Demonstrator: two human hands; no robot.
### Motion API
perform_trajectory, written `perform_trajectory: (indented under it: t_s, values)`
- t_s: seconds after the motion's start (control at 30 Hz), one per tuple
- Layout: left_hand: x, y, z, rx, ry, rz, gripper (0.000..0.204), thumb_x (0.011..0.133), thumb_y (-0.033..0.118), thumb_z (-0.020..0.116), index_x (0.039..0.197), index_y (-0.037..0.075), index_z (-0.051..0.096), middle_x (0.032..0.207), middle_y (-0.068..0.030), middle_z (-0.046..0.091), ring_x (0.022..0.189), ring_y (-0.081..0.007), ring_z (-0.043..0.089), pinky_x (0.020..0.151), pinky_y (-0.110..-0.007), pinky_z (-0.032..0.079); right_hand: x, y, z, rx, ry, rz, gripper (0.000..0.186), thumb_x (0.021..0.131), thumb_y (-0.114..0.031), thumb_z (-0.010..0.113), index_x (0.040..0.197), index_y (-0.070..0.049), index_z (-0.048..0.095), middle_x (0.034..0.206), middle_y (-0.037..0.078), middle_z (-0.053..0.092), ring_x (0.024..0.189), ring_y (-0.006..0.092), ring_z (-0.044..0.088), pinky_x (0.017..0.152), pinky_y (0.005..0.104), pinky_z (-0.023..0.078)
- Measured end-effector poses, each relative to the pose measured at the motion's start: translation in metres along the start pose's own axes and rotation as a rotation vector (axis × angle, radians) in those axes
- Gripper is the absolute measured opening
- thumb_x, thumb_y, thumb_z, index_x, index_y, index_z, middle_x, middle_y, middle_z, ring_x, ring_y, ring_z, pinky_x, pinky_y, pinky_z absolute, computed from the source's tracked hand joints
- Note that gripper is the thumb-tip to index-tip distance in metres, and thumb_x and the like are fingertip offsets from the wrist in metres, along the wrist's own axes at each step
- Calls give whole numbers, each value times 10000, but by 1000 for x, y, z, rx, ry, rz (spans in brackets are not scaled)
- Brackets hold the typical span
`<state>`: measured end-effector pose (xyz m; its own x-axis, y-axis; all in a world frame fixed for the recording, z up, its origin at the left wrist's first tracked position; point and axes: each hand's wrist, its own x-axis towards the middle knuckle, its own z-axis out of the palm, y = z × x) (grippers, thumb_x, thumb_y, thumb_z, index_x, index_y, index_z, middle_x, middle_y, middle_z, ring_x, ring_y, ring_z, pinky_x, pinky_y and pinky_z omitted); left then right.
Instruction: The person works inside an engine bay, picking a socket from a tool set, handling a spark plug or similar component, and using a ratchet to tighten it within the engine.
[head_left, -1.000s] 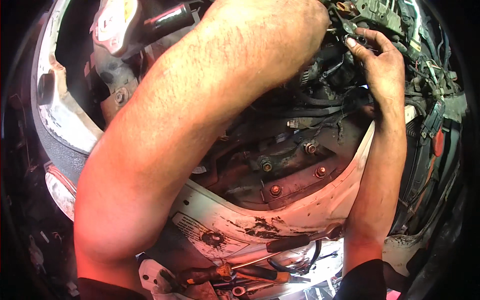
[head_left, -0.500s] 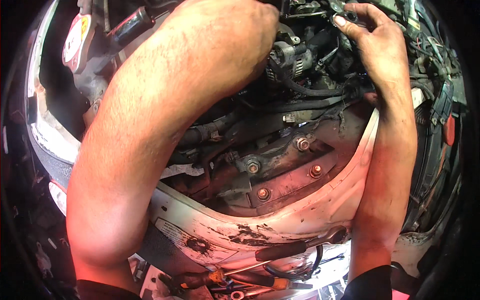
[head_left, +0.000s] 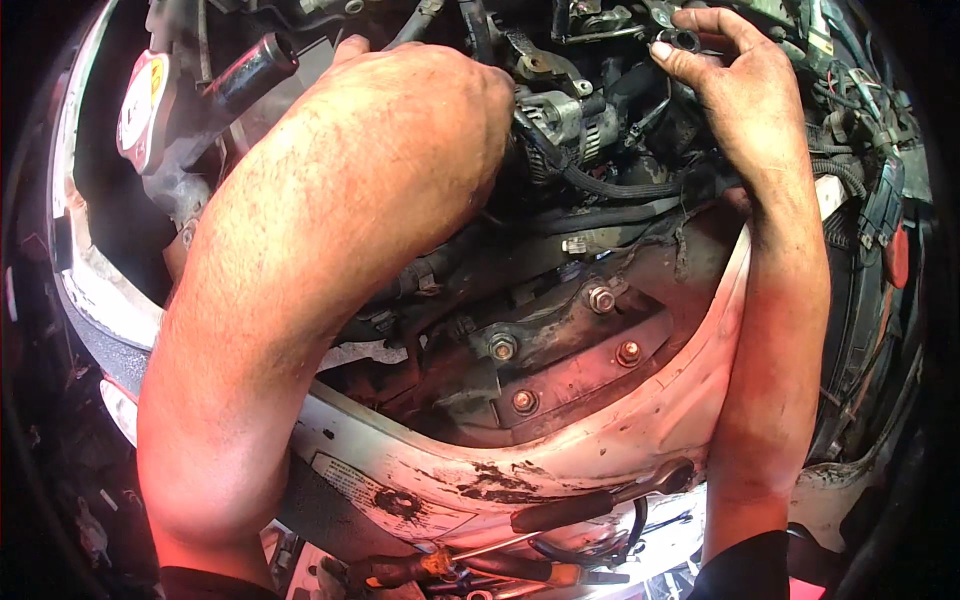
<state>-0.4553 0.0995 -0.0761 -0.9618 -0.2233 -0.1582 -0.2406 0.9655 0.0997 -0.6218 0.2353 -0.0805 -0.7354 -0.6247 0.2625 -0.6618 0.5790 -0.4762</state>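
Above the engine bay, my left hand [head_left: 430,105] is bent down among dark hoses beside the alternator [head_left: 580,120]. Its back faces up, one fingertip shows at its far left, and the other fingers are hidden, as is anything in them. Farther right, my right hand [head_left: 745,85] is closed, with thumb and fingers around a small black cylindrical part [head_left: 685,40] with a round open end. That part lies close to metal brackets at the top edge of the view, and its exact kind is unclear.
A ratchet [head_left: 600,503] lies on the dirty white body edge [head_left: 440,450], with screwdrivers [head_left: 400,570] nearer me. A radiator cap [head_left: 140,115] and a black hose stub [head_left: 250,75] stand at left. Several bolts [head_left: 502,346] sit below the alternator. Wiring [head_left: 885,190] runs along the right.
My left hand has moved left and a little nearer, uncovering a metal bracket and hoses by the alternator. My right hand, still holding the black part, has shifted slightly left.
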Motion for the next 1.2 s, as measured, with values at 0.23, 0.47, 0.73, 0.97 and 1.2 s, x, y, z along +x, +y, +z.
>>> perform_trajectory:
  t_s: [0.23, 0.47, 0.73, 0.97, 1.2]
  values:
    - [37, -4, -6, -251, 219, -4, 262, 925, 151, 584, 1097, -37, 645, 972, -243, 696, 983, -385, 676, 893, -466, 525, 25, 25, 3, 14, -181, -39, 439, 828, -193, 798, 1227, -43, 689, 1152, 123, 723, 1042, 203, 671, 936, 324, 501]
    - [38, 7, -28, -584, 16, -335, 328, 993, 250, 614, 1007, -71, 676, 920, -258, 700, 892, -340, 705, 823, -414, 566, 28, 47, 8, -39, -156, -13, 430, 830, -231, 789, 1225, -88, 700, 1136, 123, 732, 1022, 206, 686, 920, 327, 509]
    - [77, 12, -2, -708, 222, -505, 357, 1006, 272, 573, 1070, -55, 704, 1049, -297, 697, 991, -364, 705, 905, -425, 553, 28, 45, 9, 77, -138, -28, 476, 790, -169, 795, 1227, -23, 676, 1151, 173, 722, 1053, 255, 693, 948, 353, 522]
    - [84, 26, 18, -790, 307, -340, 331, 932, 202, 555, 1078, -80, 650, 1126, -311, 666, 1082, -418, 661, 952, -451, 522, 29, 45, 13, -29, -81, -5, 482, 749, -112, 739, 1222, -39, 681, 1023, 175, 738, 901, 236, 705, 844, 342, 542]
    - [86, 17, 11, -696, 275, -270, 395, 1004, 219, 477, 1205, -111, 558, 1218, -347, 602, 1173, -443, 598, 1016, -471, 482, 28, 44, 7, 117, -84, 152, 648, 766, -106, 677, 1395, -27, 543, 1171, 168, 667, 910, 209, 654, 856, 335, 520]
